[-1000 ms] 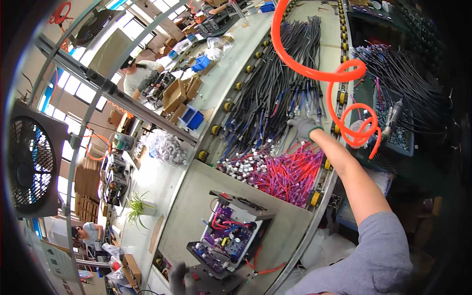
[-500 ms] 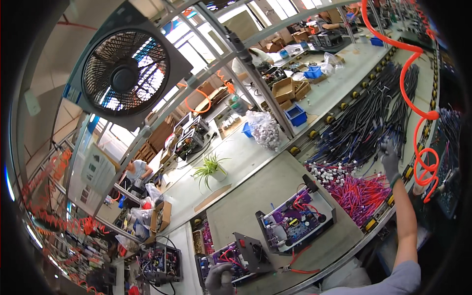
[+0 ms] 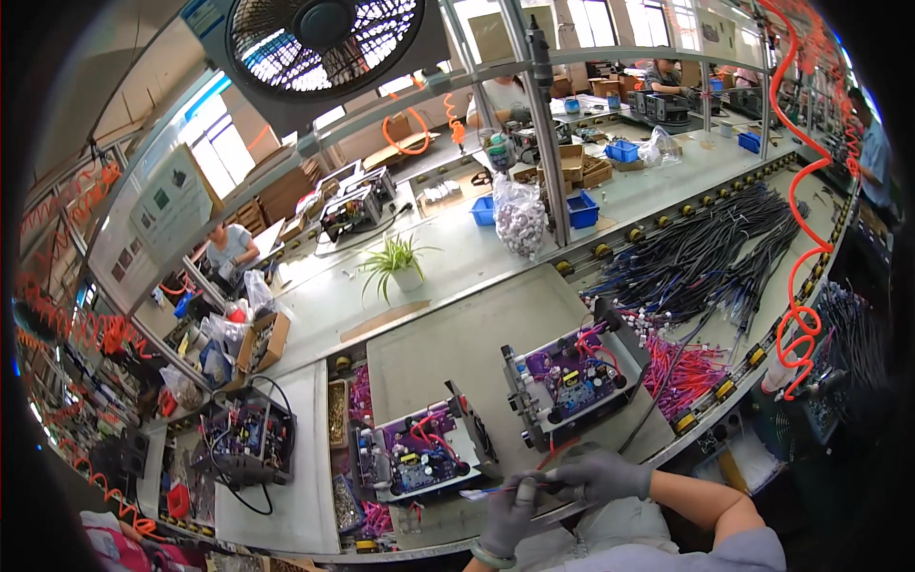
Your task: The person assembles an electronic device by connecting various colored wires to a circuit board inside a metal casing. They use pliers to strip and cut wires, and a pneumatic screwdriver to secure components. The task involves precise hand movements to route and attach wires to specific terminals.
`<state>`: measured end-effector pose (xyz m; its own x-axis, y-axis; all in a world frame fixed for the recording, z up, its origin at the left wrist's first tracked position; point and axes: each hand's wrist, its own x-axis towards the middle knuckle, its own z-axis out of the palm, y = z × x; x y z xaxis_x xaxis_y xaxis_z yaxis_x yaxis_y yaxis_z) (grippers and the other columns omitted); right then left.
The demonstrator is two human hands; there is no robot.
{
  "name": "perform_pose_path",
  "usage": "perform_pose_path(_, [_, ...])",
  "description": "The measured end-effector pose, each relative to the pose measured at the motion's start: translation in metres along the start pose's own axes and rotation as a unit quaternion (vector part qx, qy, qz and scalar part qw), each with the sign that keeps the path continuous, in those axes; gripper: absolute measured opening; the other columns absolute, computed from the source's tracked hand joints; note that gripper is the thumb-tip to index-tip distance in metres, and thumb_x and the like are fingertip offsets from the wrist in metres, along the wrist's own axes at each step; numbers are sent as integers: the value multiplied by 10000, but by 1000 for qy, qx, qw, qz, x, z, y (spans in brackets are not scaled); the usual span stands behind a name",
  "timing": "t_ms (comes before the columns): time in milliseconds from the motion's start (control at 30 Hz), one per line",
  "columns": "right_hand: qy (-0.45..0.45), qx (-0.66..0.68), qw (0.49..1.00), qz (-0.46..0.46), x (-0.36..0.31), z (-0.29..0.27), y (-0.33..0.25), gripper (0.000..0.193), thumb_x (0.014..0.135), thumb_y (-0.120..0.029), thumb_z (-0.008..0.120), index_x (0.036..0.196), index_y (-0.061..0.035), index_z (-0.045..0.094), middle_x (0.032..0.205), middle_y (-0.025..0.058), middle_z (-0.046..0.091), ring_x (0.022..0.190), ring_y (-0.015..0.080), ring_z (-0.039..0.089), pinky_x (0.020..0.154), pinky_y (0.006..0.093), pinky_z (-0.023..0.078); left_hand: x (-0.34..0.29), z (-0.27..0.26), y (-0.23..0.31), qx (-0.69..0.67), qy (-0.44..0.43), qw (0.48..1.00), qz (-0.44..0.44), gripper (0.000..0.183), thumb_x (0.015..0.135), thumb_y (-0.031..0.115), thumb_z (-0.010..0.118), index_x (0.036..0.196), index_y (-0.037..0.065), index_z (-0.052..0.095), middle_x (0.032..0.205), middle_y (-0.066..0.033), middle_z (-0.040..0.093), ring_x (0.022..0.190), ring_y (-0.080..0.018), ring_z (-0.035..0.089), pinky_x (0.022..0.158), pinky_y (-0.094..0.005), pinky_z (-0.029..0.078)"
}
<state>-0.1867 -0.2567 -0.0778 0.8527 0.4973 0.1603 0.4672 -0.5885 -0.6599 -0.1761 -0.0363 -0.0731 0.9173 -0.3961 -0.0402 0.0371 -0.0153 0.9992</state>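
Both gloved hands are together at the bench's near edge. My left hand (image 3: 512, 515) is closed on one end of a black cable (image 3: 655, 408), where thin coloured wires and a white tip stick out to the left. My right hand (image 3: 605, 477) is closed round the same cable beside it; the rest trails up and right across the board. Just beyond my hands stand two open chassis units with purple circuit boards: the right unit (image 3: 575, 377) and the left unit (image 3: 419, 448). A red cable (image 3: 562, 452) lies by the right unit, partly hidden by my right hand.
A heap of black cables (image 3: 705, 243) and a bundle of pink-red wires (image 3: 681, 367) lie at right. A coiled orange air hose (image 3: 801, 324) hangs there. Another open unit (image 3: 246, 439) stands left. Beyond are a potted plant (image 3: 405, 272) and a metal post (image 3: 550, 143); a fan (image 3: 324, 29) hangs above.
My right hand has come from the black cable heap down to the near edge, bringing a cable. My left hand has moved right to meet it. The view has turned and shifted.
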Motion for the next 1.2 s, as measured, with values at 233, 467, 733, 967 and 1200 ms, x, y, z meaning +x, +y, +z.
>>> perform_pose_path(233, [-86,51,993,-66,64,4,-21,227,885,-176,651,1092,-94,605,936,123,658,844,326,654,716,416,517,-27,-38,22,-14,104,991,78,262,1027,176,502,1135,-19,638,953,-27,667,846,-96,610,754,-251,499])
perform_pose_path(467, [173,-208,944,-188,112,-46,-66,209,816,-178,674,1006,-121,608,781,27,598,690,221,605,605,382,450,-30,-63,47,-53,164,984,50,353,1020,301,502,1171,4,618,879,-69,676,694,-113,598,599,-251,478])
perform_pose_path(733, [231,-174,940,-182,120,-34,-61,326,743,-139,761,1041,-85,641,829,62,653,737,235,652,679,367,495,7,-76,100,468,248,760,378,229,824,131,675,1048,84,679,967,-76,668,896,-271,638,807,-390,480])
perform_pose_path(967, [164,-231,944,-167,126,-36,-58,219,797,-177,691,987,-95,618,756,41,638,698,227,655,651,370,487,44,-93,91,612,59,742,266,272,817,154,648,1088,138,670,861,-38,641,757,-250,637,712,-379,490])
perform_pose_path(1200, [-122,-283,945,-107,150,-70,-67,183,843,-264,664,898,-104,595,632,94,600,573,309,625,508,424,455,58,-108,104,528,-78,828,173,170,872,157,632,1025,89,663,840,-97,647,734,-314,656,649,-405,523])
